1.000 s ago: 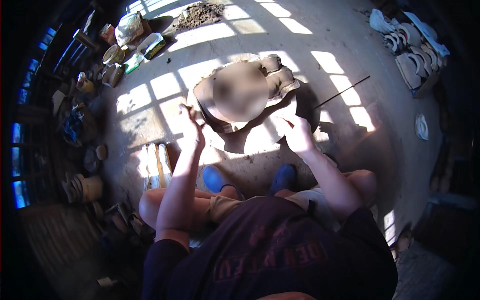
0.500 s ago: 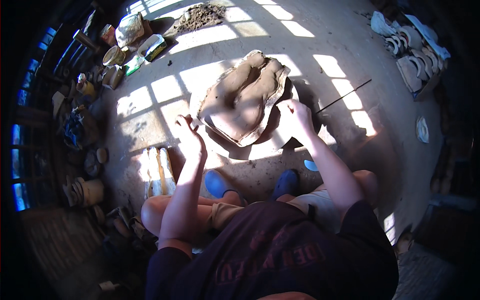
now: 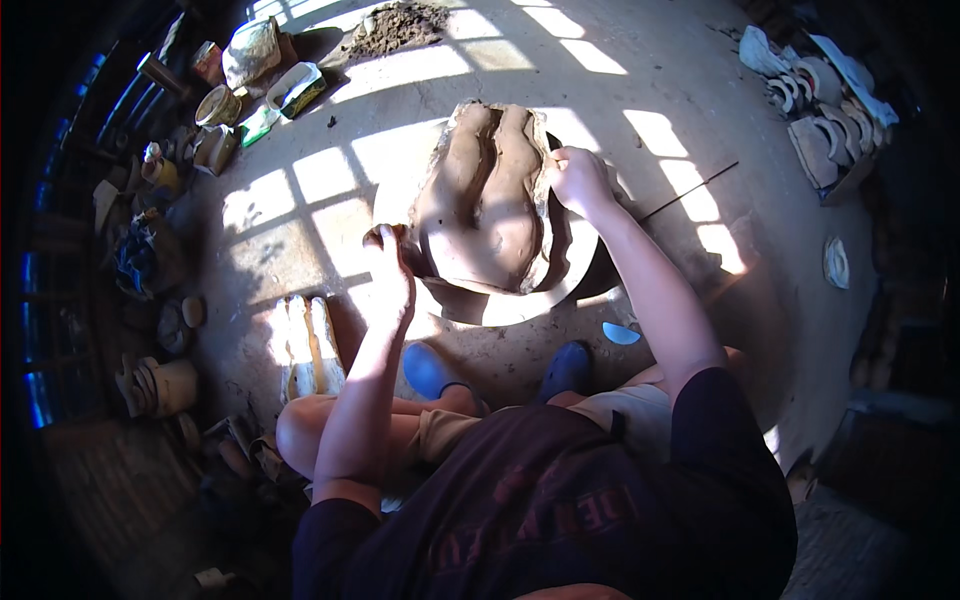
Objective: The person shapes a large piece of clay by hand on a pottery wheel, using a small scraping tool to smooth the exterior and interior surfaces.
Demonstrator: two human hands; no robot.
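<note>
Lying on a round white disc (image 3: 520,307), the brown clay form (image 3: 485,220) pointed its two-lobed end nearly straight away from the blue shoes (image 3: 430,368), along its long axis. The right hand (image 3: 580,182), fingers bunched, and left hand (image 3: 392,275) met its edges; whether either clamped on, I couldn't tell.

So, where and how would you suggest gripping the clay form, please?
I'd probably take the clay form by the pale rim along its long sides, left hand from the left, right hand from the right: that edge juts outward, while the rest is smoothly rounded.

forearms (image 3: 652,280) extended, left hand (image 3: 393,268) nearer, right hand (image 3: 580,181) farther forward, curled
</note>
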